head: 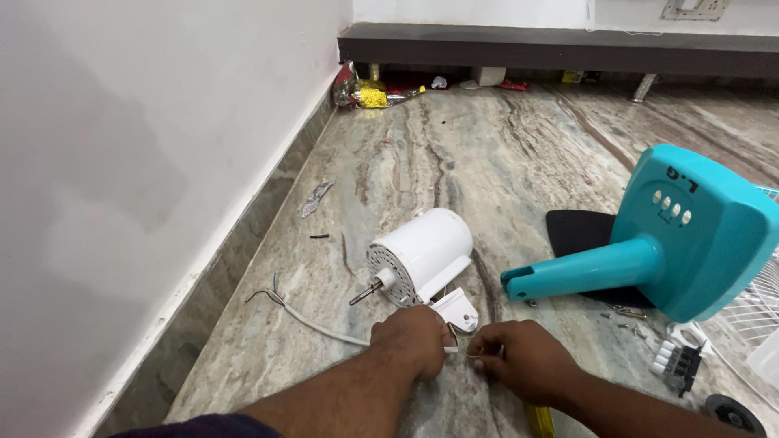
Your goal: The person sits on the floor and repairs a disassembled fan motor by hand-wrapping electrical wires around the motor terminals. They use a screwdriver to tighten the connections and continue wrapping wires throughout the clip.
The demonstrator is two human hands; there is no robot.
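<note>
Both my hands meet over the streaked marble floor [454, 138]: my left hand [415, 339] curls around thin wires, my right hand [523, 357] pinches perhaps their ends, just below the smooth white cylindrical fan motor [422, 253] near the white wall [146, 162].

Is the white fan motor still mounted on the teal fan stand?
No, the white fan motor lies on its side on the marble floor, apart from the teal fan stand lying to its right.

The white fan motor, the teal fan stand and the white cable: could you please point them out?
white fan motor [428, 247], head view, housing side.
teal fan stand [698, 243], head view, base underside.
white cable [320, 324], head view, mid-length.
</note>
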